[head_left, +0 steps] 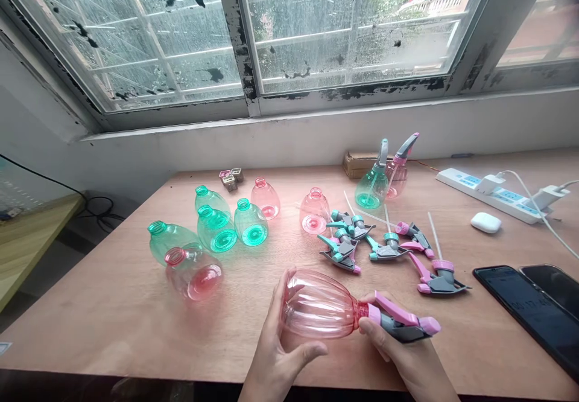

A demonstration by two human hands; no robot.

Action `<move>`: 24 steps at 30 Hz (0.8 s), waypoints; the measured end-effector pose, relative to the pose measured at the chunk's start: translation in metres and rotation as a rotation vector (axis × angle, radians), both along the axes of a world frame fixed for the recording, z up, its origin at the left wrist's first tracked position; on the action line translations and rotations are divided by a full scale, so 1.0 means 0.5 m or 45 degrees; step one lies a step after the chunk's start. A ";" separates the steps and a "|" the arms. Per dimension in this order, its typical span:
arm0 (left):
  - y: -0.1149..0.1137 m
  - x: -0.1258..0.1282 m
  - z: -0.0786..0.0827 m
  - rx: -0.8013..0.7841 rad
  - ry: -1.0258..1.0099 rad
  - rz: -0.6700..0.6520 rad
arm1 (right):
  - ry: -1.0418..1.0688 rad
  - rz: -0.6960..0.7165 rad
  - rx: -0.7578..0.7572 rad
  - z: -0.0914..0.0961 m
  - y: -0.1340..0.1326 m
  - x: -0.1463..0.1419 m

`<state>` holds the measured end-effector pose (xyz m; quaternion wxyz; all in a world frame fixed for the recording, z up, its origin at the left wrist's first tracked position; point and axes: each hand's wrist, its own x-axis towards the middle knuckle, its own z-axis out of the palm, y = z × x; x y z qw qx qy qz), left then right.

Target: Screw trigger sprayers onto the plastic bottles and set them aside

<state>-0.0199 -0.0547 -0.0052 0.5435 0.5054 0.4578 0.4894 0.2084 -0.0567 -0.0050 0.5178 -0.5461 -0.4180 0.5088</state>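
Note:
My left hand (275,344) cups the body of a pink plastic spray bottle (319,311) lying sideways near the table's front edge. My right hand (398,347) grips the pink and grey trigger sprayer head (400,320) sitting on that bottle's neck. Both hands are closed on these parts. Just beyond them lie several loose trigger heads (384,245) in teal, pink and grey, with white dip tubes.
Several empty green and pink bottles (217,227) lie at the left of the wooden table (113,305). Two assembled spray bottles (384,175) stand at the back. At right are a power strip (493,191), a white earbud case (485,222) and two phones (534,308).

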 end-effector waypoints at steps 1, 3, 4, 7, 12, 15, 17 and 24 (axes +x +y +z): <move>0.001 0.000 0.002 -0.010 0.000 -0.001 | 0.012 0.000 -0.005 -0.004 0.000 0.001; 0.001 0.000 0.008 -0.029 0.012 0.004 | 0.058 0.003 -0.009 -0.012 0.000 0.003; 0.001 0.000 0.011 -0.039 0.026 0.001 | 0.081 0.004 -0.010 -0.016 0.001 0.004; -0.001 0.001 0.018 -0.045 0.083 0.003 | 0.113 0.005 -0.016 -0.022 0.002 0.006; -0.009 0.007 0.022 0.021 0.122 0.030 | 0.106 0.038 -0.017 -0.018 0.003 0.007; -0.011 0.007 0.023 0.021 0.108 0.012 | 0.097 0.040 -0.008 -0.015 0.003 0.005; -0.009 0.005 0.022 0.001 0.081 -0.001 | 0.078 0.043 -0.001 -0.011 0.003 0.002; 0.003 -0.002 0.006 -0.012 0.037 -0.018 | 0.062 0.045 0.005 -0.005 0.002 0.000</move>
